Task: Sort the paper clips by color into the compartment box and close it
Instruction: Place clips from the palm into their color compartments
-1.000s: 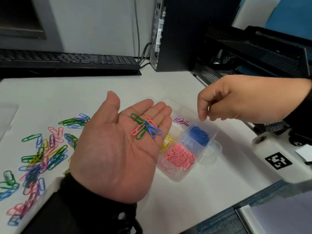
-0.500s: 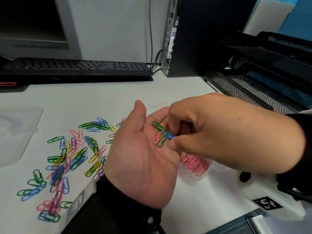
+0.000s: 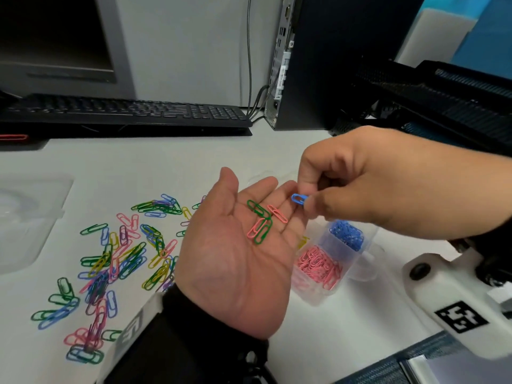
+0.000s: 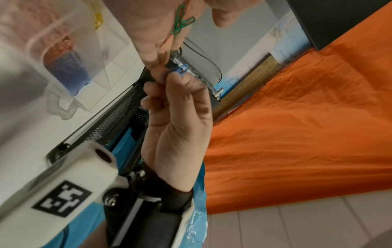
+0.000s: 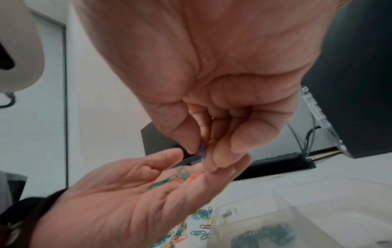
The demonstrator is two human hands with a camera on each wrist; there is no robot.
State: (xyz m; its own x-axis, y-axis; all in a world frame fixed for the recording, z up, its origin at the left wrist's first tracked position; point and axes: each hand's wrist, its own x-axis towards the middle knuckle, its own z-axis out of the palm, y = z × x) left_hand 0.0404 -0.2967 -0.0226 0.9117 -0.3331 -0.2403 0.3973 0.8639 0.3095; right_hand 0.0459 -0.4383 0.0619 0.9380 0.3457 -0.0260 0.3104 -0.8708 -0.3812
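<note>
My left hand [image 3: 235, 245] lies palm up and flat over the desk, carrying green and pink paper clips [image 3: 261, 221] on its fingers. My right hand [image 3: 306, 199] hovers just above those fingertips and pinches a blue paper clip [image 3: 299, 199] between thumb and forefinger; the same blue paper clip [image 4: 181, 70] [image 5: 201, 151] shows in both wrist views. The clear compartment box [image 3: 368, 273] sits open under and right of the left hand, with blue clips [image 3: 346, 234] and pink clips [image 3: 318, 267] in separate compartments and some yellow ones partly hidden. A mixed pile of loose clips [image 3: 119, 259] lies on the desk to the left.
A black keyboard [image 3: 124, 112] and a computer tower [image 3: 318, 65] stand at the back. A black mesh tray [image 3: 443, 101] is at the right. A clear plastic lid [image 3: 25, 217] lies at the far left. A white wrist mount with a marker [image 3: 457, 314] is at the lower right.
My right hand reached into the left palm, took hold of the blue clip and has lifted it off toward the right. The left hand stayed flat, palm up.
</note>
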